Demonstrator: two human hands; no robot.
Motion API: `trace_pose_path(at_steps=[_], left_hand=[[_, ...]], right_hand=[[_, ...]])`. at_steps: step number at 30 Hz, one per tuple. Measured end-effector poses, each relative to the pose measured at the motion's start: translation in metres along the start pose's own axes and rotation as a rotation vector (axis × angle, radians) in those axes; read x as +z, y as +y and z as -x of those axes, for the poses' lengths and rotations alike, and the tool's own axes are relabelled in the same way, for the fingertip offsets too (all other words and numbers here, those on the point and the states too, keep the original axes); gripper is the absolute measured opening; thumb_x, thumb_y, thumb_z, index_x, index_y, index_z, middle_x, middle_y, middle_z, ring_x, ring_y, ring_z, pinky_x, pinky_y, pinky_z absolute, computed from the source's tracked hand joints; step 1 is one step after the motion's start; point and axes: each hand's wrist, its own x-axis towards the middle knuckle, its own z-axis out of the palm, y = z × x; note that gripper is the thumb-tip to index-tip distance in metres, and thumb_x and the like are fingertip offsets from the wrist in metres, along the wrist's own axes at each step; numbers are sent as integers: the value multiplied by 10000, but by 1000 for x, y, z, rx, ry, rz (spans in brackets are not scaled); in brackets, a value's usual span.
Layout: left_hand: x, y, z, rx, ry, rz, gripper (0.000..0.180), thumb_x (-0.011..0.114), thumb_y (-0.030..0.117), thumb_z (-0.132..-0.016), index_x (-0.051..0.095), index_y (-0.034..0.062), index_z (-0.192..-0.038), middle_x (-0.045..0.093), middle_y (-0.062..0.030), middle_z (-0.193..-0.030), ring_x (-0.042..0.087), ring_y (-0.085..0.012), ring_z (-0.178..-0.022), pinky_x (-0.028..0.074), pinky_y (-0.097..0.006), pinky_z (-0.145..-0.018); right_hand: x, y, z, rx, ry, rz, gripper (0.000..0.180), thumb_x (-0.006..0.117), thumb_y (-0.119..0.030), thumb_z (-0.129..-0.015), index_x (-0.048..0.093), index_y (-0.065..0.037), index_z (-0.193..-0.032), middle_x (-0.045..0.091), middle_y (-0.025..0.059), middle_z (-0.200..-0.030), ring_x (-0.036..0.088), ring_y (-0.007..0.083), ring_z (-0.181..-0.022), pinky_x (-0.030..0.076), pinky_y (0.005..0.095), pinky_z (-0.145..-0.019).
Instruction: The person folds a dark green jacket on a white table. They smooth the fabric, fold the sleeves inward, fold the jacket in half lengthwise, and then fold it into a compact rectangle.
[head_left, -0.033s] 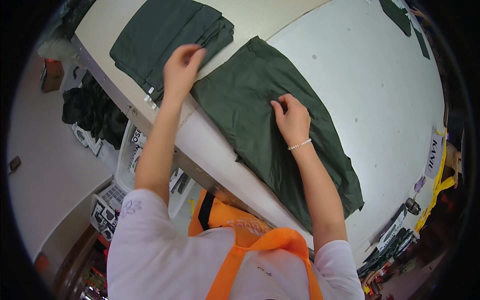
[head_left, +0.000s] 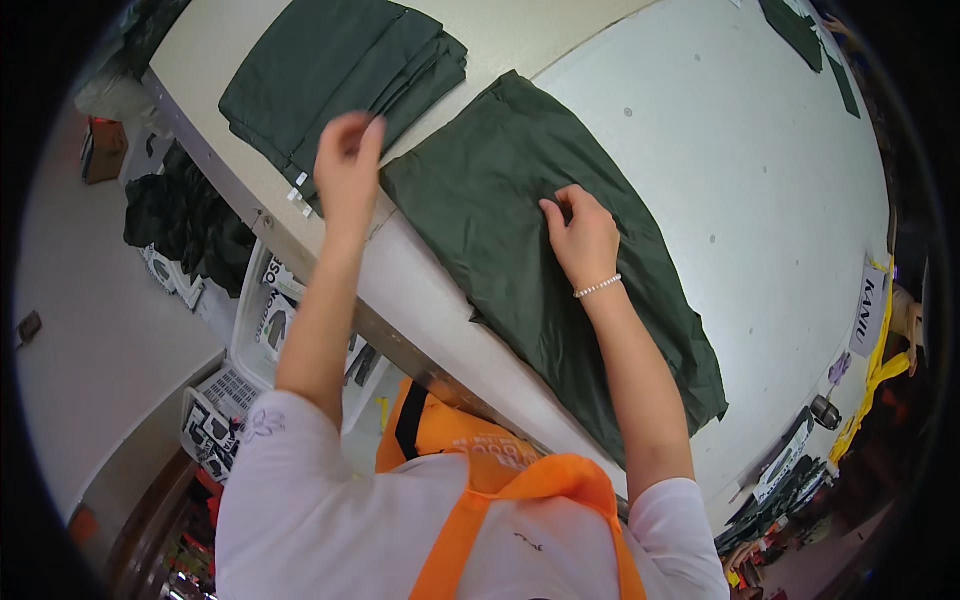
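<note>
A dark green cloth piece (head_left: 470, 230) lies spread with wrinkles along the near edge of the white table. My right hand (head_left: 585, 240), a beaded bracelet at its wrist, rests on this cloth. Its thumb stands apart from the loosely bent fingers, and the undersides of the fingers are hidden. Raised at the lower edge of a folded dark green stack (head_left: 315, 75), my left hand (head_left: 345, 175) has bent fingers and a thumb held off from them. Nothing shows in it. Small white tags (head_left: 300, 190) stick out at the stack's near corner.
The pale table (head_left: 740, 220) reaches far to the right. Below its left edge stand a white bin (head_left: 250, 335) with printed pieces and a basket (head_left: 225, 395). Black cloth (head_left: 185, 215) lies heaped at left. A yellow strip (head_left: 865, 375) and dark pieces (head_left: 780, 490) lie at the right edge.
My left hand has shifted a little left and toward me, off the stack's edge. My right hand and the cloth under it have hardly moved.
</note>
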Motion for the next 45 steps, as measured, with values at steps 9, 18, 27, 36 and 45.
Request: trace_pose_path(at_steps=[9,18,27,36,45], left_hand=[[13,-12,174,-255,-223,-40,545,691,273,-804,500,-37,-1210,504,-157,-1092,516,-234,-903,439,-317,-770],[22,39,148,-745,-186,377,406,700,195,-800,580,-60,-1092,565,-165,-1153,558,-223,-1028,453,-316,-835],[33,66,209,-725,-160,912,717,493,7,-900,73,85,-1476,336,-160,-1409,484,-191,-1130,376,-297,-967],[27,55,188,-780,-355,953,432,396,79,-944,362,-46,-1356,361,-179,-1409,374,-277,-1278,274,-395,-1082],[-85,185,231,-1312,-865,1450,681,477,269,-904,197,-128,-1381,292,-247,-1431,309,-340,-1336,286,-471,-1085]], right_hand=[[-26,2,-26,-226,75,459,935,776,-492,-598,397,-50,-1328,414,250,-1309,414,380,-1201,358,433,-985],[-78,51,-85,307,-622,-238,497,718,-367,-764,641,44,-1033,679,117,-890,635,182,-779,494,305,-774],[-82,81,-96,186,-547,-83,597,676,-407,-793,578,52,-1161,607,178,-1149,578,247,-1051,424,364,-927],[-98,57,-99,-204,-846,10,713,685,-55,-716,430,-147,-1375,538,56,-1282,519,195,-1130,383,293,-1011],[-245,-33,-41,-804,-784,7,358,741,-326,-717,668,6,-829,635,112,-920,604,186,-810,487,309,-757]])
